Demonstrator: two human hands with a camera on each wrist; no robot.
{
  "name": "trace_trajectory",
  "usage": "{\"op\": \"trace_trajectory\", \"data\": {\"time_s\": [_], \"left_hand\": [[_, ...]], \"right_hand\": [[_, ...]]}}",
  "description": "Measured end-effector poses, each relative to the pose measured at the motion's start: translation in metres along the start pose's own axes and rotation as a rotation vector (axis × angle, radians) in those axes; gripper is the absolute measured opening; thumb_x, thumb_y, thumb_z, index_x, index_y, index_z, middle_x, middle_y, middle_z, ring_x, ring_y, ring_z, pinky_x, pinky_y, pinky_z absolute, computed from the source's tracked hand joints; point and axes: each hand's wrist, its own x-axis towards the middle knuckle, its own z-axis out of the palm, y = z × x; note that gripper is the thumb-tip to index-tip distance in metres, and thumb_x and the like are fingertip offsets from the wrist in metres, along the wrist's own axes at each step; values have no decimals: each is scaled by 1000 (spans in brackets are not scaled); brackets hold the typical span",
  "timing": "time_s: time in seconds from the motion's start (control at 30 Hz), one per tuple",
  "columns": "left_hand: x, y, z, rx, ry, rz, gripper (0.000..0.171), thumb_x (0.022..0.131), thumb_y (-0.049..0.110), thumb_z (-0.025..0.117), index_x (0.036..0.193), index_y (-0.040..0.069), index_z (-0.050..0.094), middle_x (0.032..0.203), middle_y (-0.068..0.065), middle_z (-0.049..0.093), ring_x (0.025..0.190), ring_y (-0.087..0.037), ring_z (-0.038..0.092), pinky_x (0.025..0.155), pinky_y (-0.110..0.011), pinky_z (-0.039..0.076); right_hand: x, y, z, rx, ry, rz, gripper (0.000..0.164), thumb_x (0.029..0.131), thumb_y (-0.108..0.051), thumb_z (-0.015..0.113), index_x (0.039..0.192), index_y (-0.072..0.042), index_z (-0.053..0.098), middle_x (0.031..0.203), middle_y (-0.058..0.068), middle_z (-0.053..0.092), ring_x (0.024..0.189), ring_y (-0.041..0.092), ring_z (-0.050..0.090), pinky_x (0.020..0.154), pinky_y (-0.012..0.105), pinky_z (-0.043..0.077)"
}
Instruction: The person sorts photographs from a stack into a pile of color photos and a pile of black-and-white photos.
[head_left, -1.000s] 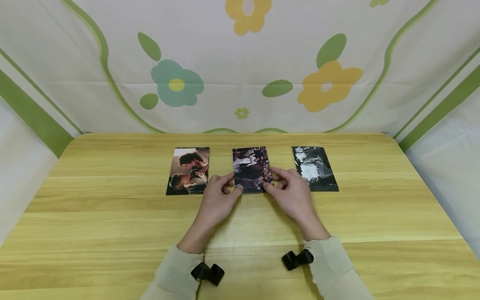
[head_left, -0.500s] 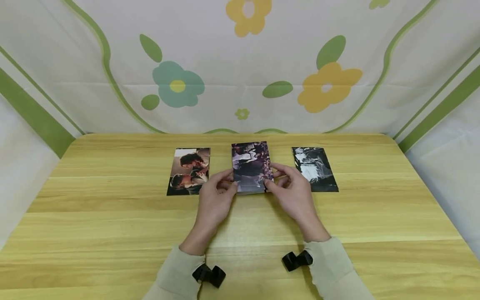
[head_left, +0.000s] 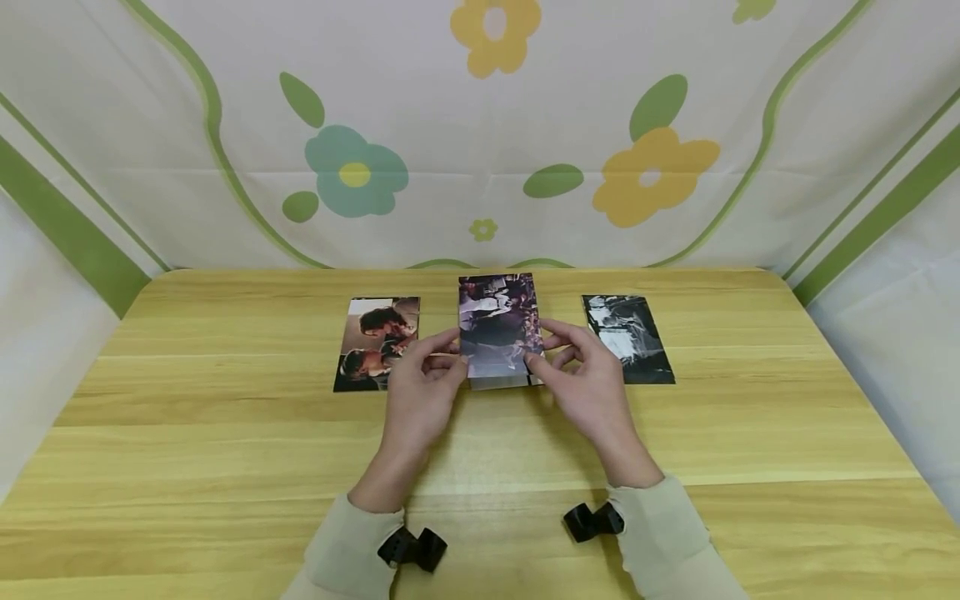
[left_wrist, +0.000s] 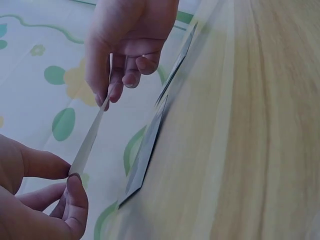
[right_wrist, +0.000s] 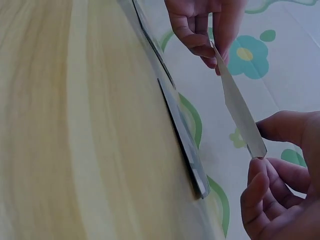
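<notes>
A photo print (head_left: 497, 321) with a dark, purplish crowd scene is held up off the table between both hands. My left hand (head_left: 422, 390) pinches its left edge between thumb and fingers. On the opposite edge, my right hand (head_left: 588, 385) pinches it near the lower corner. Both wrist views show the held print (right_wrist: 241, 110) nearly edge-on, apart from the tabletop. Under it lies another print or thin stack (left_wrist: 145, 155), mostly hidden in the head view except for a pale strip at the bottom.
To the left lies a print of two people (head_left: 375, 342), partly behind my left hand. A black-and-white print (head_left: 633, 342) lies to the right. The wooden table (head_left: 225, 467) meets a flower-patterned cloth (head_left: 465, 108) along its back edge.
Both hands have raised the middle print from the table, and its top edge stands higher in the head view. A pale strip now shows beneath it. The side prints have stayed put.
</notes>
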Motion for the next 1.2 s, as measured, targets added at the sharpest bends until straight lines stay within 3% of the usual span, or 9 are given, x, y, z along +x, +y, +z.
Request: {"op": "trace_trajectory", "data": {"time_s": [0.17, 0.4, 0.67, 0.9, 1.2], "left_hand": [[1, 2, -7, 11, 20, -7, 40, 96, -7, 67, 135, 2, 73, 125, -20, 69, 105, -25, 68, 79, -15, 56], [10, 5, -26, 31, 141, -54, 36, 96, -6, 68, 130, 3, 75, 121, -18, 71, 98, -17, 64, 73, -14, 53], [20, 6, -56, 23, 286, -80, 29, 98, -3, 71, 126, 0, 74, 115, -9, 68, 94, -9, 61, 72, -9, 52], [25, 7, -87, -32, 373, -70, 29, 95, -6, 70, 124, -3, 74, 92, 13, 69, 84, -2, 63, 72, -11, 53], [28, 2, -100, 18, 377, -132, 31, 97, -2, 71, 128, -1, 73, 96, 12, 67, 87, -3, 62, 72, -12, 53]], "right_hand": [[1, -3, 5, 36, -29, -23, 51, 93, -16, 84, 142, -19, 70, 121, 9, 70, 95, 19, 65, 73, 22, 57], [3, -14, 27, 73, -96, -75, 58, 89, -9, 85, 145, -15, 68, 121, 8, 71, 89, 17, 68, 58, 25, 58], [5, -34, 65, 79, -143, -158, 57, 88, -8, 84, 143, -10, 69, 116, 8, 72, 88, 16, 68, 69, 25, 57], [2, -50, 97, 108, -190, -161, 53, 92, -7, 79, 144, -9, 68, 119, 8, 73, 89, 14, 68, 76, 24, 58], [1, -56, 116, 105, -187, -99, 54, 93, -3, 76, 146, -7, 66, 121, 8, 72, 89, 11, 66, 79, 23, 58]]}}
